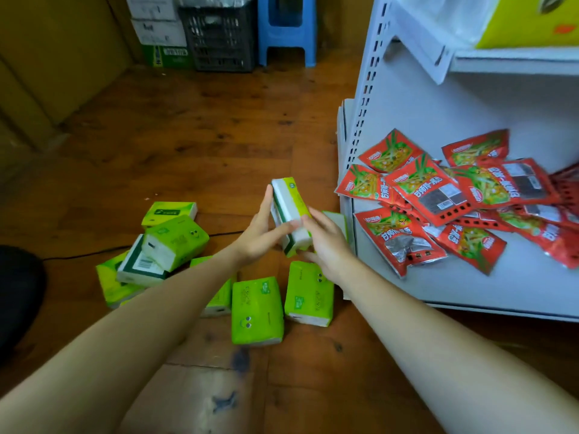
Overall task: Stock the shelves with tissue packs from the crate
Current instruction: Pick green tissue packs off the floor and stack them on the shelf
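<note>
A green and white tissue pack (288, 202) is held upright above the floor between both hands. My left hand (260, 230) grips its left side, thumb across the lower front. My right hand (326, 242) holds its lower right end. Several more green tissue packs (257, 311) lie scattered on the wooden floor below, one pile at the left (169, 242) and one pack (310, 292) under my right wrist. The white shelf unit (454, 286) stands to the right, its bottom shelf at floor level.
Red snack bags (438, 195) are heaped on the bottom shelf. A yellow box (532, 23) sits on the shelf above. A black crate (219, 36), a blue stool (286, 29) and cartons (159, 29) stand by the far wall. A black cable (94, 253) crosses the floor.
</note>
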